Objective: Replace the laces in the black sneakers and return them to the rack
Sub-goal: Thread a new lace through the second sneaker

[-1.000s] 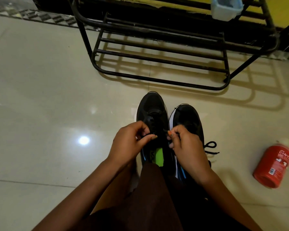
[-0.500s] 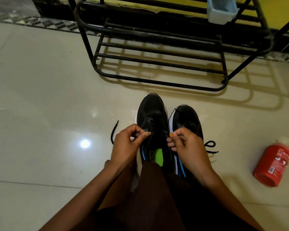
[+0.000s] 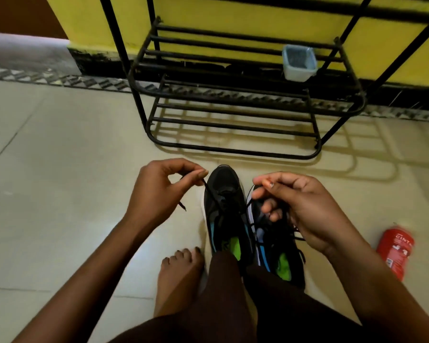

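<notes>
1. Head camera, looking down: two black sneakers stand side by side on the tiled floor (image 3: 60,169), toes pointing at the rack. The first sneaker (image 3: 223,211) is nearer my left and the second sneaker (image 3: 280,246) touches its right flank. Both show green insoles.
2. My left hand (image 3: 164,191) is raised just left of the first sneaker's toe. Thumb and forefinger pinch one end of a black lace (image 3: 208,191), the other fingers are curled, and the tip dangles below my palm.
3. My right hand (image 3: 305,209) hovers over the second sneaker with all its fingers curled in. Thumb and forefinger are closed at the top of the lace's other strand, which rises from the first sneaker's eyelets. The exact grip is hard to make out.
4. One black metal rack (image 3: 233,125) stands against the yellow wall (image 3: 233,11), just beyond the shoes, with two barred shelves in view.
5. One pale plastic tub (image 3: 299,63) sits on the upper of those shelves, toward the right.
6. One red bottle (image 3: 395,251) lies on the floor to my right, apart from the shoes.
7. One bare foot (image 3: 178,276) rests on the tiles just left of the first sneaker's heel.
</notes>
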`<state>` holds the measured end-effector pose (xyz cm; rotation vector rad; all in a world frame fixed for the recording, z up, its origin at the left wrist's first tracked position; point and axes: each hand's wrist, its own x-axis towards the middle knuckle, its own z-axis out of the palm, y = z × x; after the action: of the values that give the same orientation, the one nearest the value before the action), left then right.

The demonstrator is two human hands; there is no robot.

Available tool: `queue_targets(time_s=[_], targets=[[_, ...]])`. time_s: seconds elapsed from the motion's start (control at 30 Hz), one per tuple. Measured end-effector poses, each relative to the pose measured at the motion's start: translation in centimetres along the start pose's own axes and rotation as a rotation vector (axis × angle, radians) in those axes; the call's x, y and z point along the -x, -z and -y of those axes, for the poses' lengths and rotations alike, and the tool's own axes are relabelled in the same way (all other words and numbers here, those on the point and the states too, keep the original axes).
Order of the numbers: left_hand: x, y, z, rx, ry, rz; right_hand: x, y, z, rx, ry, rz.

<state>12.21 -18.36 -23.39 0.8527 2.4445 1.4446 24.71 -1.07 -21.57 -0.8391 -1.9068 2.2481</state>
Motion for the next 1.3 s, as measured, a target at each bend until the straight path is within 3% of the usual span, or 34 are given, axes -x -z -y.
queue_targets(time_s=[0.13, 0.27, 0.5, 0.57, 0.7, 0.8, 1.13, 1.3], targets=[[-1.3, 2.0, -4.3, -0.007, -0.139, 0.032, 1.6, 0.0, 4.4, -0.15, -0.012, 0.113], [-2.6, 4.2, -8.2, -0.188, -0.429, -0.013, 3.0, 0.0, 7.4, -0.105, 0.047, 0.159], [-4.1, 5.6, -12.0, -0.576, -0.763, -0.091, 3.6, -1.5, 8.8, 0.161, 0.291, -0.025], [-3.7, 4.8, -12.6, -0.402, -0.671, -0.077, 3.6, -2.0, 8.5, 0.226, 0.361, -0.08], [-3.0, 3.9, -13.4, 0.167, -0.24, 0.003, 3.9, -2.6, 8.1, 0.345, 0.474, -0.214], [-2.6, 3.4, -13.3, 0.371, -0.122, 0.002, 4.0, -2.8, 7.8, 0.402, 0.518, -0.242], [-2.3, 2.7, -13.4, 0.477, -0.141, 0.015, 3.9, -3.2, 7.3, 0.305, 0.554, -0.227], [-2.9, 2.2, -13.2, 0.513, -0.17, 0.071, 2.6, -3.1, 6.6, 0.227, 0.452, -0.218]])
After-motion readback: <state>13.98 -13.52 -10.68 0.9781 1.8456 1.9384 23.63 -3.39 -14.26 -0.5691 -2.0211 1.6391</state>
